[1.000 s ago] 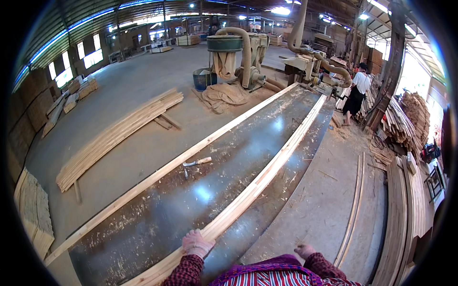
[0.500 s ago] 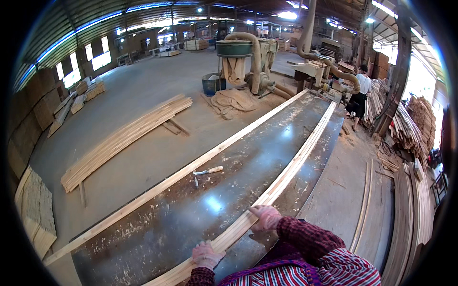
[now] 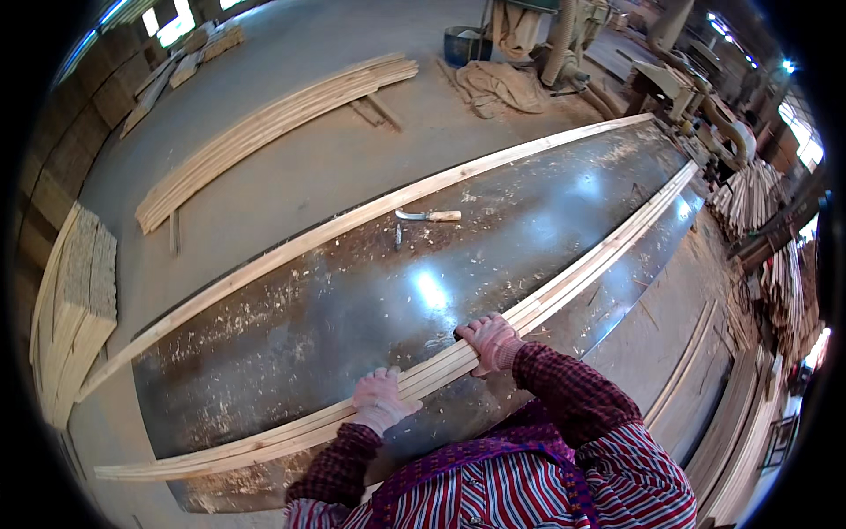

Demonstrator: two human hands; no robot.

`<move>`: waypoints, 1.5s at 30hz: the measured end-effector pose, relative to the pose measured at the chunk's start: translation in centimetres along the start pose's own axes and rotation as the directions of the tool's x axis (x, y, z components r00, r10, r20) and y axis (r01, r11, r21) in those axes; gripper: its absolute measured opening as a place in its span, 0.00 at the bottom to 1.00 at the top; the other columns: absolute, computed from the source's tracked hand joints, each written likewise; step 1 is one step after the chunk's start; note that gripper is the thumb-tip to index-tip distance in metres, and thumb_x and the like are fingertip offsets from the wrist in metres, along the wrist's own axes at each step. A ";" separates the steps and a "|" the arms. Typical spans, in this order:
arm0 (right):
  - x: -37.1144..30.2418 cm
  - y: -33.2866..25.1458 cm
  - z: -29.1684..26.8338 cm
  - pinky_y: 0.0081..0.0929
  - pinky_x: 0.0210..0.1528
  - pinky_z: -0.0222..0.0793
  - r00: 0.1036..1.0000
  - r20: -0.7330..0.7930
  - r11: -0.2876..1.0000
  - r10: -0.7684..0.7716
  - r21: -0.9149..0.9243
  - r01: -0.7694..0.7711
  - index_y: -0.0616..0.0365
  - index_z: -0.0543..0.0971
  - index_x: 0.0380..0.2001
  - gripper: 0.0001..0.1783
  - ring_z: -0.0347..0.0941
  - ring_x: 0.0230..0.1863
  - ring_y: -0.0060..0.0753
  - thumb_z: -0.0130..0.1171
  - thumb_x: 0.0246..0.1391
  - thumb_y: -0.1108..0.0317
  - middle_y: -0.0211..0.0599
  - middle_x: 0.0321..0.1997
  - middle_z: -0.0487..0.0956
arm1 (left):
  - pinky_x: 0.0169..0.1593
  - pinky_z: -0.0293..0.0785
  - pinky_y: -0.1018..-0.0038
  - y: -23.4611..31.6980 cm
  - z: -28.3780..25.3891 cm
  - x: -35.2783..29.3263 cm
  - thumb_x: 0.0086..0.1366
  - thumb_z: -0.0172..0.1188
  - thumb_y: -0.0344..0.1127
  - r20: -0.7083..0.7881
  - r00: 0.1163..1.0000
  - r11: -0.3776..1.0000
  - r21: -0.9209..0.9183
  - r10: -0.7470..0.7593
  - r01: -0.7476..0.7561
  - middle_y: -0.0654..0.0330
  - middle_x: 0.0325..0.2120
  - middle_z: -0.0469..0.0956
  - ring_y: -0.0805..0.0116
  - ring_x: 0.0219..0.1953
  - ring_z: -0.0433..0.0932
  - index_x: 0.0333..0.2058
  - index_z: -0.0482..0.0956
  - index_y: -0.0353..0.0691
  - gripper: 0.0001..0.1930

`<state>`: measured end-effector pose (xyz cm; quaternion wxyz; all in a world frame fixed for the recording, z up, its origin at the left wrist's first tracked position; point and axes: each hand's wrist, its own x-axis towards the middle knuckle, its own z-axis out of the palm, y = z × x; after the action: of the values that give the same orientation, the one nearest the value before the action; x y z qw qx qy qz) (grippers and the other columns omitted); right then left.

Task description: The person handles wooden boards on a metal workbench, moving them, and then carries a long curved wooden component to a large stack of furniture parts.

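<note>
A bundle of several long, pale wooden strips (image 3: 573, 286) lies lengthwise along the near side of a dark, shiny table (image 3: 335, 353). My left hand (image 3: 383, 398), in a pale pinkish glove, is closed over the strips, with its thumb at their near side. Farther along to the right, my right hand (image 3: 489, 342), gloved the same way, grips the same bundle with its fingers over the far edge. Beyond the hands, a hooked knife (image 3: 441, 215) with a wooden handle rests on the table. Beside it is a small grey metal piece (image 3: 398, 236), too small to name.
A long wooden board (image 3: 352, 222) runs along the table's far edge. Stacked boards (image 3: 282, 123) lie on the floor beyond, with a timber stack (image 3: 88, 309) at left. A blue bin (image 3: 467, 46) and machinery (image 3: 665, 88) stand at the back. More strips (image 3: 747, 198) lie at right.
My view has tilted down and turned, so the strips' left end now shows. Both hands stay on the bundle; the right hand's fingers now reach over its far edge.
</note>
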<state>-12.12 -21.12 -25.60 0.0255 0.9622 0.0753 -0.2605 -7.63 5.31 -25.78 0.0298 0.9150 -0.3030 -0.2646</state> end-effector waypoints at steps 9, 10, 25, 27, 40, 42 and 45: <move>6.9 8.3 -3.6 0.40 0.58 0.65 0.923 -0.199 0.888 0.331 0.396 -0.233 0.54 0.70 0.57 0.40 0.68 0.59 0.45 0.59 0.48 0.39 0.43 0.56 0.73 | 0.54 0.71 0.62 -11.4 -12.1 12.0 0.54 0.59 0.49 -0.249 0.966 0.978 -0.208 -0.071 0.018 0.49 0.47 0.76 0.51 0.50 0.75 0.44 0.80 0.43 0.22; 8.0 9.3 -3.2 0.39 0.59 0.64 0.872 -0.277 0.862 0.404 0.436 -0.261 0.55 0.70 0.57 0.39 0.67 0.60 0.45 0.59 0.48 0.40 0.43 0.56 0.72 | 0.55 0.70 0.62 -12.2 -13.5 14.2 0.55 0.58 0.48 -0.249 0.958 0.981 -0.167 -0.141 0.101 0.49 0.47 0.76 0.52 0.51 0.74 0.45 0.79 0.42 0.22; 12.8 10.1 0.5 0.47 0.72 0.39 0.731 -0.296 0.774 0.615 0.401 -0.489 0.56 0.63 0.63 0.39 0.49 0.72 0.48 0.48 0.57 0.41 0.48 0.70 0.58 | 0.52 0.72 0.61 -14.0 -17.7 31.6 0.42 0.69 0.46 -0.184 0.977 0.990 0.065 -0.110 0.123 0.49 0.41 0.73 0.50 0.47 0.74 0.37 0.76 0.35 0.26; 13.0 10.2 0.6 0.47 0.72 0.39 0.728 -0.310 0.778 0.611 0.406 -0.480 0.56 0.63 0.63 0.39 0.48 0.73 0.48 0.48 0.57 0.41 0.47 0.70 0.58 | 0.51 0.72 0.62 -15.0 -16.8 31.9 0.42 0.69 0.46 -0.255 0.965 0.988 0.125 -0.059 0.093 0.50 0.39 0.74 0.49 0.46 0.74 0.34 0.75 0.36 0.24; 13.0 10.1 0.6 0.46 0.72 0.38 0.723 -0.308 0.773 0.618 0.408 -0.487 0.56 0.63 0.63 0.37 0.47 0.73 0.47 0.48 0.57 0.42 0.46 0.70 0.58 | 0.53 0.71 0.60 -12.9 -14.3 29.8 0.51 0.67 0.47 -0.513 0.858 0.985 0.145 -0.003 0.090 0.50 0.45 0.72 0.50 0.50 0.73 0.50 0.72 0.41 0.29; 13.1 10.1 0.5 0.46 0.72 0.39 0.724 -0.309 0.773 0.617 0.412 -0.483 0.55 0.63 0.63 0.37 0.47 0.73 0.47 0.48 0.57 0.42 0.46 0.70 0.58 | 0.53 0.70 0.60 -13.7 -13.9 30.1 0.51 0.67 0.46 -0.486 0.874 0.994 0.104 0.014 0.041 0.50 0.44 0.71 0.49 0.49 0.72 0.51 0.72 0.41 0.29; 13.0 10.2 0.2 0.46 0.72 0.38 0.738 -0.294 0.778 0.607 0.407 -0.478 0.56 0.63 0.63 0.37 0.47 0.73 0.48 0.47 0.57 0.42 0.47 0.70 0.58 | 0.52 0.69 0.60 -15.1 -13.2 30.1 0.50 0.68 0.45 -0.471 0.879 0.997 0.064 0.069 -0.044 0.50 0.43 0.70 0.49 0.48 0.71 0.50 0.72 0.41 0.29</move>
<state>0.52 -29.51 -32.23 -0.0635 0.9654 -0.2495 -0.0422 27.47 -0.92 -31.73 0.0871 0.9432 -0.3196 -0.0245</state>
